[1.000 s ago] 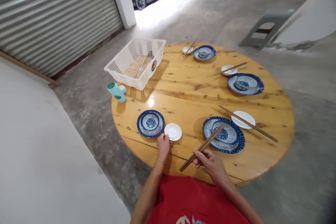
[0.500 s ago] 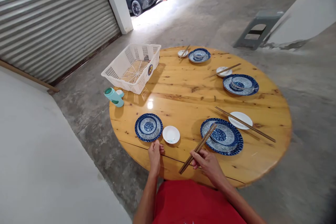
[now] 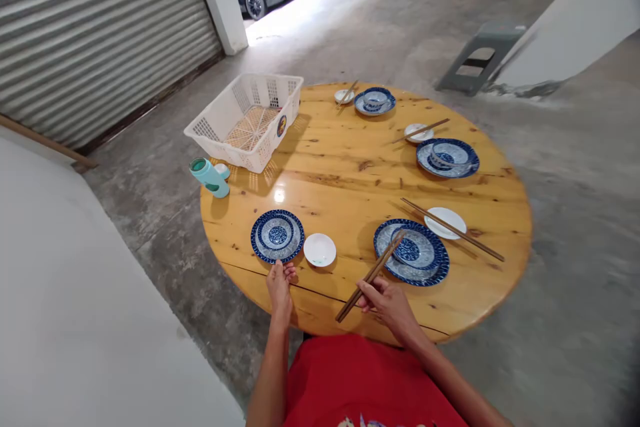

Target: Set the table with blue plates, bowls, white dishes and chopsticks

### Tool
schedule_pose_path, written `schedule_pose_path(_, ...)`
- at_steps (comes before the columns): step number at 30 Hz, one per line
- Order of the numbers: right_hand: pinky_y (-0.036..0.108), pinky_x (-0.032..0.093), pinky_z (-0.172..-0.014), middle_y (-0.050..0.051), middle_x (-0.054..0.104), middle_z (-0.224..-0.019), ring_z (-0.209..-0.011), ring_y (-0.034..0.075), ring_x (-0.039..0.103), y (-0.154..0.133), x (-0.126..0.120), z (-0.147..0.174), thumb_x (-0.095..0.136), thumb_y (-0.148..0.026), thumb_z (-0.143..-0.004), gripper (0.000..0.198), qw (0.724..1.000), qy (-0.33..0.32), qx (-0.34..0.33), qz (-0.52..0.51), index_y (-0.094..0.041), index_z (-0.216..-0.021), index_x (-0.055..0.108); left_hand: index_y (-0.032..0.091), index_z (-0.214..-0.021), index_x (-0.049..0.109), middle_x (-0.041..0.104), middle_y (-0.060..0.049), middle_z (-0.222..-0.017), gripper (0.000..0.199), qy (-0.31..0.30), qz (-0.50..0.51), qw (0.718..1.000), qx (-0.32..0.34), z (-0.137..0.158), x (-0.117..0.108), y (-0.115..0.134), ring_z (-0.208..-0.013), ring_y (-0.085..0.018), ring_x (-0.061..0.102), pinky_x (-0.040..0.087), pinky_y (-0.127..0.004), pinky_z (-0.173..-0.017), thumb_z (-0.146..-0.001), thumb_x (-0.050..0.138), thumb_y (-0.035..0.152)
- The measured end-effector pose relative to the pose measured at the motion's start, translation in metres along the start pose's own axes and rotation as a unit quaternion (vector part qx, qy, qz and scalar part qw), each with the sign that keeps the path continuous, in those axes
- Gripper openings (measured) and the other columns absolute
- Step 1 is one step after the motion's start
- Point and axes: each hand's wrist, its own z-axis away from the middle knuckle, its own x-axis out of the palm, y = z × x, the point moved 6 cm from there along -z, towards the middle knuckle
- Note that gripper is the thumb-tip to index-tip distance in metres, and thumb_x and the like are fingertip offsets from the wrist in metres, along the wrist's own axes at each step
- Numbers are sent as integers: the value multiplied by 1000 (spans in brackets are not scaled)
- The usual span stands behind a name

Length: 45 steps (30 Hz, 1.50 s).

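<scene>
My left hand (image 3: 280, 285) is at the near rim of a blue-patterned plate (image 3: 255, 250), its fingers curled and the thumb touching the edge. A matching bowl (image 3: 277, 235) sits in the middle of that plate. Just right of it is a small white dish (image 3: 320, 250). My right hand (image 3: 384, 301) pinches a pair of brown wooden chopsticks (image 3: 370, 275), held slantwise with their far ends over a second blue-patterned plate (image 3: 436, 272) and its bowl (image 3: 415, 250).
Another pair of chopsticks (image 3: 450, 228) rests across a white saucer (image 3: 447, 223) on the round wooden table (image 3: 320, 167). Two more settings stand farther back. A white plastic basket (image 3: 260, 155) and a turquoise bottle (image 3: 210, 178) are at the left. Beyond the table stands a grey stool (image 3: 477, 57).
My left hand has shifted left along the near rim of the plate, bringing the thumb onto its edge. The right hand keeps its hold on the chopsticks. The whole view has shifted slightly.
</scene>
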Motion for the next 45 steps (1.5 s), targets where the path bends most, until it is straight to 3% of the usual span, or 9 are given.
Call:
schedule_pose_path(7, 30, 51, -48, 4, 65, -53, -45, 19, 61, 2, 6, -14, 65, -63, -68, 42, 1000, -19, -4, 10, -22, -63, 59, 13, -86, 65, 69, -5, -75, 62, -28, -53, 998, -12, 21, 6, 6, -62, -12, 64, 50, -23, -60, -65, 79, 69)
schedule_pose_path(10, 28, 50, -47, 4, 65, -53, -44, 18, 61, 4, 15, -27, 66, -57, -68, 38, 999, -41, 7, 8, -20, -63, 59, 13, -91, 69, 70, -7, -79, 64, -112, -148, 982, -18, 43, 13, 2, -66, -14, 65, 50, -25, -63, -71, 72, 73)
schedule_pose_path(13, 27, 51, -48, 4, 66, -53, -45, 17, 61, 1, 26, -39, 69, -50, -69, 33, 998, -67, 10, -10, -19, -64, 61, 15, -88, 71, 72, -8, -82, 61, -239, -242, 940, -29, 71, 25, -5, -70, -16, 64, 49, -26, -65, -77, 65, 74)
schedule_pose_path(17, 23, 50, -46, 3, 64, -52, -44, 14, 58, -3, 40, -48, 76, -41, -69, 28, 994, -96, 35, -39, -18, -62, 62, 17, -83, 64, 71, -5, -79, 53, -347, -269, 897, -61, 101, 35, -16, -68, -15, 62, 49, -27, -68, -86, 56, 70)
schedule_pose_path(23, 20, 45, -42, 1, 60, -51, -45, 12, 55, 3, 61, -58, 83, -39, -66, 30, 988, -122, 54, -73, -17, -63, 64, 16, -87, 60, 67, -3, -72, 39, -324, -225, 911, -118, 95, 26, -32, -57, -11, 59, 45, -24, -60, -87, 60, 55)
schedule_pose_path(31, 20, 47, -45, 0, 61, -54, -49, 12, 58, 6, 76, -63, 76, -33, -73, 21, 993, -105, 42, -34, -16, -66, 65, 16, -82, 58, 66, -1, -69, 28, -279, -201, 932, -114, 76, 22, -41, -54, -9, 59, 43, -21, -57, -90, 59, 43)
schedule_pose_path(38, 21, 49, -49, 1, 64, -55, -46, 13, 59, 17, 71, -61, 60, -25, -82, 20, 990, -106, -27, 86, -17, -64, 63, 16, -81, 59, 67, -2, -68, 30, -253, -203, 941, -98, 62, 24, -41, -55, -10, 60, 44, -21, -56, -89, 61, 45)
schedule_pose_path(45, 22, 51, -49, 0, 65, -57, -50, 14, 62, 34, 58, -56, 57, -20, -82, 17, 994, -81, 3, 73, -17, -67, 64, 17, -82, 61, 69, -2, -69, 32, -244, -217, 939, -108, 61, 27, -42, -56, -10, 61, 44, -19, -54, -85, 65, 48)
